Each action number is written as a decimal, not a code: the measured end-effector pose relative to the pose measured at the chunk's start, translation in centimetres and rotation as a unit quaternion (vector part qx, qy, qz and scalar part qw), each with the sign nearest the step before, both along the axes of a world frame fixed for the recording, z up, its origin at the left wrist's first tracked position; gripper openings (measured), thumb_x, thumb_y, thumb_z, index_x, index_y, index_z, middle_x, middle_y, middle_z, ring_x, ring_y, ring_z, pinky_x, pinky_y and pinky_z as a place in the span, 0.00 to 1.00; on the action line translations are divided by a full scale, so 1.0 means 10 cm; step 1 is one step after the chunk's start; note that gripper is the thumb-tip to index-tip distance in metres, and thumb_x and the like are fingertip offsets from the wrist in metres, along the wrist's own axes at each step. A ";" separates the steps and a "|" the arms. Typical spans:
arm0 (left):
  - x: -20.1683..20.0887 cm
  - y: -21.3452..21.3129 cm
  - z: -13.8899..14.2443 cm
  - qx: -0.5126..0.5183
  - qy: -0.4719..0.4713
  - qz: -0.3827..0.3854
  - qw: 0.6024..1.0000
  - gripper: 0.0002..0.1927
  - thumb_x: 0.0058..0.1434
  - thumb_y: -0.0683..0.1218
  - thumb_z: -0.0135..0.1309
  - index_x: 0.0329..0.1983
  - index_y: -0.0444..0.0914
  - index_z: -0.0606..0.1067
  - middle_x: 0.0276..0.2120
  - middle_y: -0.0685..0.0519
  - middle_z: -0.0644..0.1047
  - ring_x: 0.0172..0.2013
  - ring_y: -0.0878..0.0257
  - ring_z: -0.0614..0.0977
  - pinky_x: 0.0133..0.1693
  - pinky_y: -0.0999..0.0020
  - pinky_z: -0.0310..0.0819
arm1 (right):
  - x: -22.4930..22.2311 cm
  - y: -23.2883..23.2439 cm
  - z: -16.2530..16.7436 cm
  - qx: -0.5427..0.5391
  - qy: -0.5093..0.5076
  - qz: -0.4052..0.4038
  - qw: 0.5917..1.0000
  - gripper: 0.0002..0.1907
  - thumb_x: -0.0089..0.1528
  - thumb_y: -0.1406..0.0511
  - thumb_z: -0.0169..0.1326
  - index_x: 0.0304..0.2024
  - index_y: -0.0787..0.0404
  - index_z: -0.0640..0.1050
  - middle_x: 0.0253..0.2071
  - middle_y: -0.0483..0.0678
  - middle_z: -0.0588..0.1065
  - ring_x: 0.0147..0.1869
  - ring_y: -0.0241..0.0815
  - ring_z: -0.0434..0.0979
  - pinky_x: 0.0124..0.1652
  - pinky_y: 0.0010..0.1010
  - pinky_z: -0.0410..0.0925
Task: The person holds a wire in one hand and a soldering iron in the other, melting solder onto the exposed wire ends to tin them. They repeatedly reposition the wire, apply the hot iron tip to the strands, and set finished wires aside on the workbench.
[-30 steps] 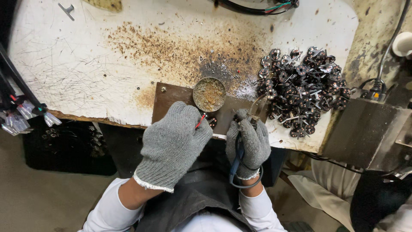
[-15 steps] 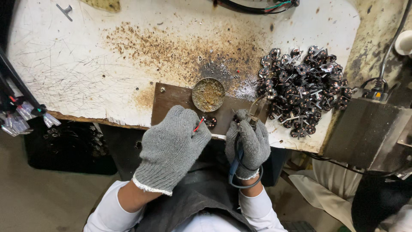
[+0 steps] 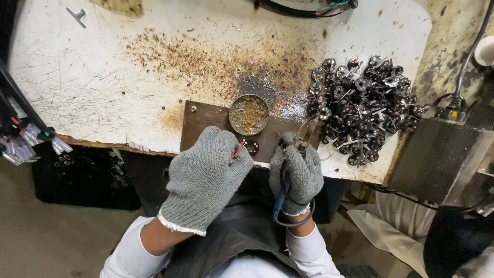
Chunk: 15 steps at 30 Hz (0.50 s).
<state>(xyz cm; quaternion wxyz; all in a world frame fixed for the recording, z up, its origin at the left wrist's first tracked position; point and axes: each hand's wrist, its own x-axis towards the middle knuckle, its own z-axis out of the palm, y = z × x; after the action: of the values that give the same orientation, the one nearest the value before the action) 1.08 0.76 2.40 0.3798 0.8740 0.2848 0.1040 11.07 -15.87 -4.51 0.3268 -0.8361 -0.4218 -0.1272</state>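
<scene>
Head view: left hand [image 3: 206, 183] in a grey knit glove, grip pinched on a thin red wire [image 3: 237, 150] whose free end points up-right toward a small dark round part [image 3: 252, 148] on the brown plate [image 3: 206, 117] at the counter [image 3: 103, 77] edge. Right hand [image 3: 298, 172], also gloved, grip clenched round a soldering iron [image 3: 304, 135], long axis running away from the body, tip aimed slightly left. Part sits between both hands, wire end nearer. Round tin of flux [image 3: 248, 114] just beyond; pile of dark parts [image 3: 363, 110] lies to the right.
</scene>
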 end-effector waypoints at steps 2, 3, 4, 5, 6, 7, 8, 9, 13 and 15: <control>0.02 0.00 -0.01 -0.002 0.012 0.005 1.000 0.10 0.59 0.47 0.62 0.33 0.39 0.73 0.30 0.47 0.74 0.28 0.47 0.80 0.27 0.55 0.73 | 0.00 0.01 0.00 0.010 0.003 0.008 1.000 0.09 0.62 0.73 0.62 0.44 0.65 0.78 0.47 0.56 0.81 0.51 0.57 0.83 0.53 0.42 0.75; 0.02 0.00 -0.01 -0.003 0.018 0.008 1.000 0.10 0.59 0.47 0.62 0.33 0.39 0.73 0.30 0.47 0.74 0.28 0.47 0.80 0.27 0.55 0.73 | 0.00 0.01 0.00 0.007 0.006 0.004 1.000 0.09 0.62 0.73 0.62 0.44 0.65 0.78 0.47 0.55 0.81 0.51 0.57 0.83 0.53 0.42 0.75; 0.03 0.00 -0.02 -0.001 0.016 0.009 1.000 0.10 0.59 0.47 0.62 0.33 0.39 0.73 0.30 0.47 0.74 0.28 0.47 0.80 0.27 0.55 0.73 | 0.00 0.01 0.00 0.004 0.009 0.000 1.000 0.09 0.61 0.73 0.62 0.44 0.65 0.78 0.46 0.55 0.81 0.51 0.57 0.83 0.53 0.42 0.75; 0.02 0.01 -0.01 0.001 0.014 0.010 1.000 0.10 0.59 0.47 0.62 0.33 0.39 0.73 0.31 0.46 0.74 0.28 0.47 0.80 0.27 0.56 0.73 | 0.00 0.01 0.00 0.001 0.012 -0.004 1.000 0.09 0.61 0.73 0.62 0.43 0.64 0.78 0.46 0.55 0.81 0.51 0.57 0.83 0.53 0.42 0.75; 0.02 0.01 -0.01 0.003 0.012 0.011 1.000 0.10 0.59 0.47 0.62 0.33 0.39 0.73 0.31 0.46 0.74 0.28 0.47 0.80 0.27 0.56 0.73 | 0.00 0.01 0.00 0.001 0.010 -0.004 1.000 0.09 0.61 0.73 0.62 0.43 0.64 0.78 0.46 0.55 0.81 0.51 0.57 0.83 0.53 0.42 0.75; 0.01 0.02 -0.01 0.002 0.006 0.013 1.000 0.10 0.59 0.47 0.62 0.33 0.39 0.73 0.31 0.46 0.74 0.28 0.47 0.80 0.28 0.56 0.73 | 0.00 0.00 0.00 0.002 0.009 -0.004 1.000 0.09 0.61 0.73 0.62 0.43 0.64 0.78 0.46 0.55 0.81 0.51 0.57 0.83 0.53 0.42 0.75; 0.01 0.02 0.00 0.001 0.000 0.014 1.000 0.10 0.59 0.47 0.62 0.33 0.39 0.73 0.31 0.46 0.74 0.29 0.47 0.80 0.28 0.56 0.73 | 0.00 0.00 0.00 0.003 0.007 -0.004 1.000 0.09 0.61 0.73 0.62 0.43 0.64 0.78 0.46 0.55 0.81 0.51 0.56 0.83 0.53 0.42 0.75; 0.00 0.03 0.00 0.000 -0.005 0.015 1.000 0.10 0.59 0.47 0.62 0.33 0.38 0.72 0.31 0.46 0.73 0.29 0.47 0.80 0.29 0.56 0.73 | 0.00 0.00 0.00 0.001 0.004 -0.003 1.000 0.09 0.61 0.73 0.63 0.43 0.64 0.78 0.46 0.55 0.81 0.51 0.57 0.83 0.53 0.42 0.75; -0.02 0.03 0.01 0.015 -0.001 0.011 1.000 0.09 0.59 0.46 0.61 0.33 0.38 0.72 0.30 0.46 0.73 0.30 0.47 0.79 0.29 0.55 0.73 | 0.00 0.00 -0.02 0.002 0.006 -0.003 1.000 0.09 0.61 0.73 0.62 0.43 0.64 0.78 0.46 0.56 0.81 0.51 0.57 0.83 0.53 0.42 0.75; -0.04 0.03 0.01 0.013 0.004 0.015 1.000 0.10 0.59 0.45 0.61 0.32 0.38 0.72 0.30 0.47 0.73 0.30 0.47 0.79 0.29 0.55 0.72 | 0.02 0.00 -0.01 0.014 0.009 0.009 1.000 0.09 0.61 0.73 0.62 0.44 0.64 0.78 0.47 0.56 0.81 0.51 0.57 0.83 0.53 0.42 0.75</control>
<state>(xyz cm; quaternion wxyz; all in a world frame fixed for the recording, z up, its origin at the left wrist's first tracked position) 0.68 1.03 2.50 0.3658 0.8750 0.2975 0.1100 11.29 -15.86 -4.58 0.3427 -0.8290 -0.4245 -0.1228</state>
